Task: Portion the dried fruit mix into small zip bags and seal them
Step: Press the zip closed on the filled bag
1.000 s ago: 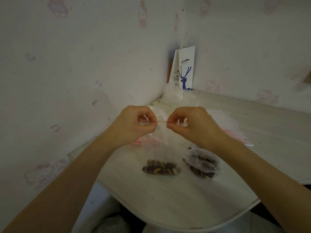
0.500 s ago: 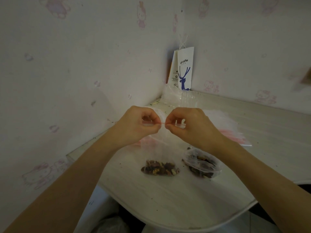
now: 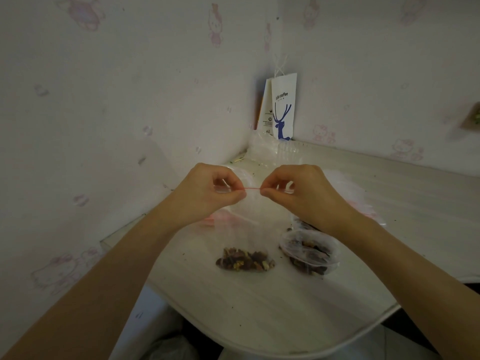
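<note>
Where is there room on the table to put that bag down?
Bare table along the near edge, in front of the held bag. Also right of the open fruit bag. The back corner is crowded with empty bags.

Zip bag: hangs over the middle of the table, top edge pinched between left hand and right hand.
Fruit mix: in that bag's bottom, resting on the table.
Open bag of mix: just right of it.
Paper bag: upright at the back corner, against the wall.
Empty bags: behind the right hand.
</note>
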